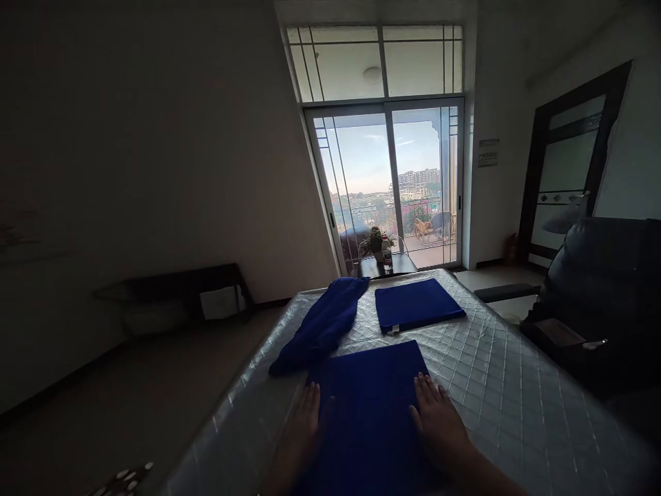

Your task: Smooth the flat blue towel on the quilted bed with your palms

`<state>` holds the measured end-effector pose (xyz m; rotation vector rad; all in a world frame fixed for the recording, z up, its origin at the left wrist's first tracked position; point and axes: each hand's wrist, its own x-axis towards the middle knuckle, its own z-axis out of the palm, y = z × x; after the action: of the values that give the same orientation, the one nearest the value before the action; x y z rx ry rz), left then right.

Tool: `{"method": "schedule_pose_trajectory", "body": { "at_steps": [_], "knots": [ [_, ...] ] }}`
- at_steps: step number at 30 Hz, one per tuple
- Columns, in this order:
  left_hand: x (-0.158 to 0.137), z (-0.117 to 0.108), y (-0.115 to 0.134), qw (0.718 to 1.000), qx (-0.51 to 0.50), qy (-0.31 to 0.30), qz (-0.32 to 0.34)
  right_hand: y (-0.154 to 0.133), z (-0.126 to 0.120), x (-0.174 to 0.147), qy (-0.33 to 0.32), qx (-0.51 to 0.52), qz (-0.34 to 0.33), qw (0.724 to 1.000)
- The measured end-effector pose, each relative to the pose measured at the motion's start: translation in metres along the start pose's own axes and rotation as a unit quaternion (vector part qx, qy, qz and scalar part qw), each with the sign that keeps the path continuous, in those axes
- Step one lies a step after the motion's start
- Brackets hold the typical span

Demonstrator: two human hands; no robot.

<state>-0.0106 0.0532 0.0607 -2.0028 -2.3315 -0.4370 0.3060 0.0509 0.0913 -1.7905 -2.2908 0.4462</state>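
A flat, folded blue cloth (372, 406) lies in front of me on a quilted, silvery table cover (496, 372). My left hand (304, 420) rests along its left edge, fingers stretched forward. On the opposite edge my right hand (438, 417) lies flat, its fingers spread over the border. Beyond it sits a second blue cloth (418, 304), folded into a neat rectangle with a small white tag at its near edge. To the left, a loose, crumpled blue cloth (325, 324) reaches back toward the far edge and touches or nearly touches the near folded one.
Past the far edge stands a small dark table (403, 264) with a potted plant (376, 240) and a bottle (387, 253). A black leather chair (604, 296) is at the right. Sliding glass doors (356, 165) stand behind. A low dark bench (180, 286) is along the left wall.
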Motion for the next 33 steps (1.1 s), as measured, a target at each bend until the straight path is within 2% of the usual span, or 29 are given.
{"method": "schedule_pose_trajectory", "body": {
  "at_steps": [4, 12, 20, 28, 33],
  "knots": [
    [-0.002, -0.008, 0.000, 0.998, -0.024, -0.043, -0.029, 0.001, -0.001, 0.000, -0.001, -0.004, -0.003, 1.000],
    [-0.001, -0.008, 0.000, 0.997, -0.037, -0.073, -0.016, 0.002, 0.002, 0.000, 0.027, -0.006, -0.010, 1.000],
    [-0.001, -0.007, -0.002, 0.998, -0.036, -0.042, -0.010, -0.003, 0.005, 0.002, 0.027, -0.071, -0.004, 0.997],
    [-0.005, -0.015, 0.001, 0.999, -0.031, -0.037, 0.003, -0.009, -0.011, 0.042, 0.040, -0.047, -0.037, 0.997],
    [-0.006, -0.016, 0.001, 0.998, -0.042, -0.053, -0.007, -0.001, 0.000, 0.067, 0.021, -0.035, -0.023, 0.999]
  ]
}}
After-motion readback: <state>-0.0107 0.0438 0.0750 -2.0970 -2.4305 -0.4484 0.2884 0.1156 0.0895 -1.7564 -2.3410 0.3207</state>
